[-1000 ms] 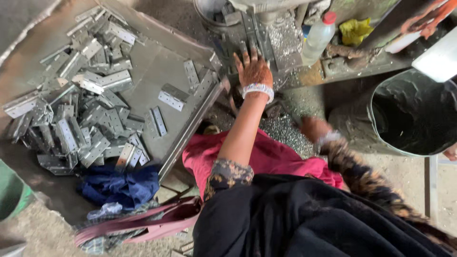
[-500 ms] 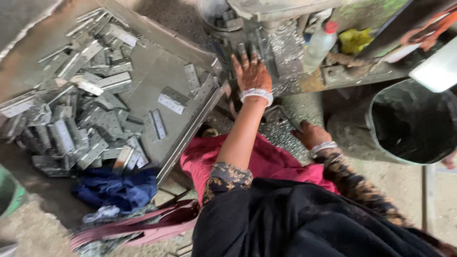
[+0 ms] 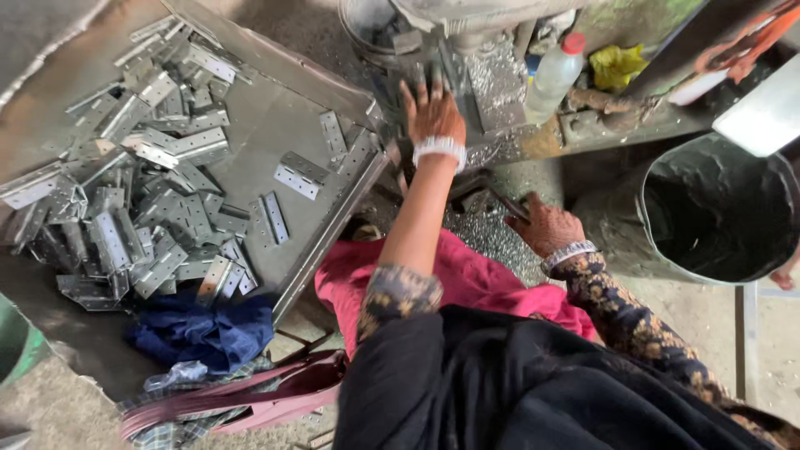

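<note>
1. Head view, left hand: the person's left hand (image 3: 432,112) is reaching up to the grey metal machine (image 3: 467,50), its fingers spread flat against the machine's base. The grip is pinching nothing that I can see; whether a part lies under the palm is hidden.

2. Head view, right hand: the right hand (image 3: 546,227) is resting lower down, beside the machine, over a bed of bright metal shavings (image 3: 487,237). Its fingers are curling inward, but whether the grip is closing on a dark bar there I cannot tell.

3. Head view, the parts: the flat silver perforated metal hinge plates (image 3: 125,200) are lying in a loose heap on the grey sheet-metal tray (image 3: 275,125) that is serving as the worktop at the person's left. A few single plates (image 3: 300,175) are sitting apart from the heap, nearer the machine.

4. Head view, progress: judging from the heap, most of the plates seem to be waiting their turn, and the thick shavings suggest much machining is already behind. No plate is showing clearly at the machine, so the hands appear to be between pieces.

5. Head view, surroundings: a white plastic bottle with a red cap (image 3: 554,75) is standing by the machine, a dark round metal bucket (image 3: 717,208) is sitting at the right, and a blue cloth (image 3: 200,333) is lying below the tray.
</note>
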Demonstrator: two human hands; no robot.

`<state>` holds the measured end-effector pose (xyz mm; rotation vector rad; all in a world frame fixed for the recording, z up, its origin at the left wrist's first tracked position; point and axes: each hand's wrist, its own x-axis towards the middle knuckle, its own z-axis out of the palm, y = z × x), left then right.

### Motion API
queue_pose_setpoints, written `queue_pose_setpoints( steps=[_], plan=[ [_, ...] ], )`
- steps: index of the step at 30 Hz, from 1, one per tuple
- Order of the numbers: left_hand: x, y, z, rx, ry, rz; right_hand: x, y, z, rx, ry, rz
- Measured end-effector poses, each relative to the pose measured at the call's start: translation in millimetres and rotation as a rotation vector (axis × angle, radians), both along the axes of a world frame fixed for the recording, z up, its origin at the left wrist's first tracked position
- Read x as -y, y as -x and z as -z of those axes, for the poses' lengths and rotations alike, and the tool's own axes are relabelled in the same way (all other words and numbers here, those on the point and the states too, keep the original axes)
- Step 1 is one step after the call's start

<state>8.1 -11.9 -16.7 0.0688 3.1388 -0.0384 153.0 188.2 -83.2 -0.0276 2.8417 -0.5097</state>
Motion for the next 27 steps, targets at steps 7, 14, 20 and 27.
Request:
queue_pose_setpoints(
  steps=[7,14,20,27],
  plan=[
    [37,-86,31,-0.183,-0.298,0.226,21,12,-81,-0.380,0.285,0.068],
    [-51,-13,6,-0.148,-0.033,0.032,18,17,-68,-0.175,0.094,0.084],
    [-19,-52,24,-0.161,-0.294,-0.040,19,19,-70,-0.067,-0.030,-0.085],
    [-19,-40,17,-0.138,0.107,0.003,5,28,-28,0.022,-0.124,-0.070]
  ],
)
